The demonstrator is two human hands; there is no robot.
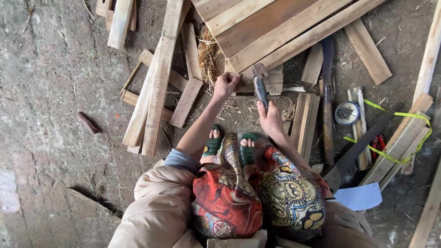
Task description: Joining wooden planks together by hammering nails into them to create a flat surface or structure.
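Note:
My left hand (225, 84) grips the near edge of a wooden plank panel (280, 27) that lies on the ground in front of me. My right hand (270, 118) holds a claw hammer (260, 85) by its handle, the metal head resting at the panel's near edge just right of my left hand. I am squatting, with my feet in green sandals (229, 144) below both hands.
Loose boards (158, 78) lie scattered to the left. On the right are short planks (307, 117), a long tool (327, 98), a hand saw (360, 147), a round tin (347, 113), a yellow measuring tape (395, 138) and a blue sheet (359, 196).

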